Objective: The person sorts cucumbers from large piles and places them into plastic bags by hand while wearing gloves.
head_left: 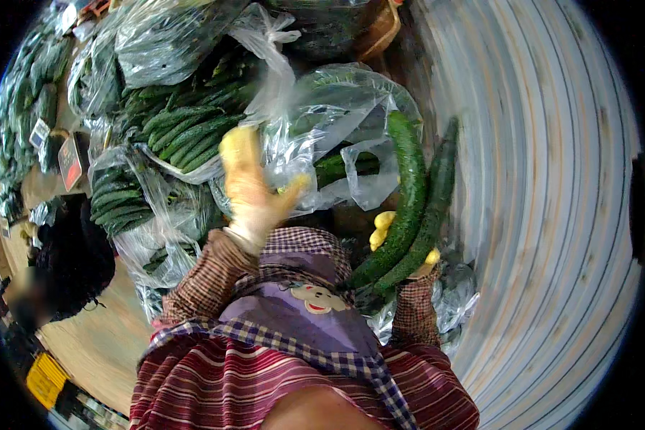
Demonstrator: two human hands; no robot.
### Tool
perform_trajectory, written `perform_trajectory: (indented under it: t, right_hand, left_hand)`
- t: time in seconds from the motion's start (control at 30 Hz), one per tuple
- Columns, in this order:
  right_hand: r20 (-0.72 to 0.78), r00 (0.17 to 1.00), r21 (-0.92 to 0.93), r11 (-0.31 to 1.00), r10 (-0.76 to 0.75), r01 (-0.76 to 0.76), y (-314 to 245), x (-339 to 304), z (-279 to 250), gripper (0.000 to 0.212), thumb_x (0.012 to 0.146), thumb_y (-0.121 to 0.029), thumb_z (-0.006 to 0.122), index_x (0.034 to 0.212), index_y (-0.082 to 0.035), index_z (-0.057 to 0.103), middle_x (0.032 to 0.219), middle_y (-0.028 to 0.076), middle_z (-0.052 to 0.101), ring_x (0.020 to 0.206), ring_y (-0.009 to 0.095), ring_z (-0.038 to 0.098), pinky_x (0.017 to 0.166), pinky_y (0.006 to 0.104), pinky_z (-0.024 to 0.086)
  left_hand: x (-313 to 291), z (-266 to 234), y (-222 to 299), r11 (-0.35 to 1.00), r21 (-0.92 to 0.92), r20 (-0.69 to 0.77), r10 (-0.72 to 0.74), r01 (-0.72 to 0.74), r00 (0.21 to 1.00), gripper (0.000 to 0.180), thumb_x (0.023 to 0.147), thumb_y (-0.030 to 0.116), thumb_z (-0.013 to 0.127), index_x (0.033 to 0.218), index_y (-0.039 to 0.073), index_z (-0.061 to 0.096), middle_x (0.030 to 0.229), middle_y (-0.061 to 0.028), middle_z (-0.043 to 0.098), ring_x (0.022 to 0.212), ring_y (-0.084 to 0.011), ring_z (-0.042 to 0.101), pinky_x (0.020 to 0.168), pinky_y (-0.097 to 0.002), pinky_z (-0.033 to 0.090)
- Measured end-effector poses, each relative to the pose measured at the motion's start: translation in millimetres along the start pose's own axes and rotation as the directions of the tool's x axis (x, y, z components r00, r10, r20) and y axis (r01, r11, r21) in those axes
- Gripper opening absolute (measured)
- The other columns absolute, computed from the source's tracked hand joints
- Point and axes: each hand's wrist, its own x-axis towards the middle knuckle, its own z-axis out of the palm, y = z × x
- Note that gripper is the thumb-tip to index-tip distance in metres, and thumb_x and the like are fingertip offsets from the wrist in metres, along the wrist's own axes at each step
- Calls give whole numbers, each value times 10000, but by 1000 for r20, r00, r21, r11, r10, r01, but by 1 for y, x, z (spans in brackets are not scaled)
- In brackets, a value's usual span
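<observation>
My right hand [382, 229] wears a yellow glove and is closed round two long, dark green cucumbers. The nearer one [409, 179] curves upward, and the other cucumber [438, 193] lies along its right side. My left hand [253, 188], in a yellow and white glove, is raised with its thumb spread away from the fingers. Motion blurs it slightly, and nothing shows in it. Just right of this hand lies a large clear plastic bag [358, 168], partly open, with cucumbers [331, 169] inside. The right palm is hidden behind the cucumbers.
A heap of cucumbers [193, 136] lies beyond my left hand, with more bagged cucumbers [118, 193] to the left. A ribbed wall [545, 186] rises on the right. A person in dark clothes [75, 258] and a yellow crate [46, 380] are at far left.
</observation>
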Motion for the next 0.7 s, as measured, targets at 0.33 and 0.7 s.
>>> perform_trajectory:
  t: [0.33, 0.7]
  right_hand:
    - [-26, 982, 56, 981, 189, -187, 15, 17, -18, 1005, 762, -497, 693, 1447, -22, 131, 1293, 274, 473, 1112, 319, 565, 943, 391, 468]
    - [-41, 918, 55, 919, 393, -391, 8, 54, -26, 822, 827, -602, 524, 1316, 45, 389, 1224, 266, 530, 1010, 307, 615, 803, 357, 551]
  left_hand:
    - [47, -17, -16, -561, -616, 635, 61, 553, 770, 315, 877, 143, 527, 1157, 2, 500, 700, 2, 485, 477, -37, 375, 484, -183, 361]
    - [35, -62, 47, -175, -519, 818, 182, 837, 545, 934, 688, -7, 565, 1483, 169, 107, 652, -65, 534, 415, -104, 456, 427, -263, 479]
